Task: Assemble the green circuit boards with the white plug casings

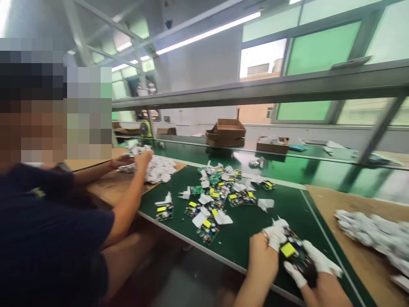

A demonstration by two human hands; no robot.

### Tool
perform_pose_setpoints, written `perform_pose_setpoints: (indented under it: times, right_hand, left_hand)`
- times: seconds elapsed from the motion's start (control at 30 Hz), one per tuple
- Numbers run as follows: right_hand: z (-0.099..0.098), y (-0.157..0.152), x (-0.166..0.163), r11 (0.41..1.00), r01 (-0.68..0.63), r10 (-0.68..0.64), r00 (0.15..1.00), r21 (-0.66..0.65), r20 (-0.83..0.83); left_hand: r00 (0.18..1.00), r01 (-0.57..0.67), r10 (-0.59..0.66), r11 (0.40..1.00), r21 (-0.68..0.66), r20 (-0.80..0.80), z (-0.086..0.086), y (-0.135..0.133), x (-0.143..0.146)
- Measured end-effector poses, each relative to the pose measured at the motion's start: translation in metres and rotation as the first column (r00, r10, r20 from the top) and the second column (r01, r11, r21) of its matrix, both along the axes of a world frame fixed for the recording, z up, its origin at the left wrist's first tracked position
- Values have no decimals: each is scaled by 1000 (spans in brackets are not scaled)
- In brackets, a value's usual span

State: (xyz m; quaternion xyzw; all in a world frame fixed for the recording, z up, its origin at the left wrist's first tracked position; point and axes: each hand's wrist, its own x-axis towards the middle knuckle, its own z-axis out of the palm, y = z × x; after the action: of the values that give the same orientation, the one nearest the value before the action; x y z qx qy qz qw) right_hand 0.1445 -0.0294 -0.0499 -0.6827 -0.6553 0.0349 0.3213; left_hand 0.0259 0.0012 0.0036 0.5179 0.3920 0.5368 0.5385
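At the lower right, a circuit board [295,251] with a yellow-wrapped part and small dark components is between my two hands. My left hand [268,245] pinches its left side, near a white plastic piece [280,222] at the upper end. Around its right side, my right hand [315,268] closes with thumb and fingers. White coverings sit over the fingers of both hands. Many similar boards [207,230] with white pieces attached lie scattered on the green table [179,217] to the left of my hands.
White parts [367,228] cover a brown board [322,200] at right. At left, a co-worker's hands [142,158] handle something white above a pile of white parts [162,168]. Cardboard boxes [226,132] stand behind, below a metal rail [204,96].
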Motion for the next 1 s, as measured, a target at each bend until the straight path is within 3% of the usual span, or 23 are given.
perform_pose_setpoints:
  times: [0.07,0.13,0.27,0.37,0.53,0.6,0.73,0.8,0.87,1.0]
  right_hand:
    - [4,0,-4,984,-15,23,999,179,-42]
    - [8,1,-9,969,-17,27,999,246,-34]
    - [14,-1,-16,972,-24,36,998,233,-49]
    - [14,-2,-17,976,-5,26,995,218,-95]
    - [17,-2,-14,981,31,13,974,192,-225]
    - [20,-3,-13,982,27,25,962,184,-272]
    - [27,-4,-14,995,-4,36,951,103,-306]
    - [30,-4,-15,998,-3,25,949,70,-314]
    - [30,-4,-17,998,-1,20,946,57,-322]
    - [27,-3,-17,997,-32,54,929,64,-366]
  left_hand:
    - [998,15,-14,1000,19,-53,1,5,0]
    - [994,45,-38,996,73,-101,1,7,-1]
    - [961,52,-6,986,161,-278,0,4,-3]
    - [950,87,-26,979,183,-311,0,3,-4]
    - [939,304,-297,953,14,-171,4,8,-13]
    - [905,363,-346,931,24,-249,7,6,-17]
    - [825,268,-91,932,244,-558,6,-4,-19]
    - [793,233,-24,935,267,-608,3,-6,-19]
    - [840,229,-68,944,237,-538,1,-4,-20]
    - [919,344,-330,939,29,-214,3,9,-25]
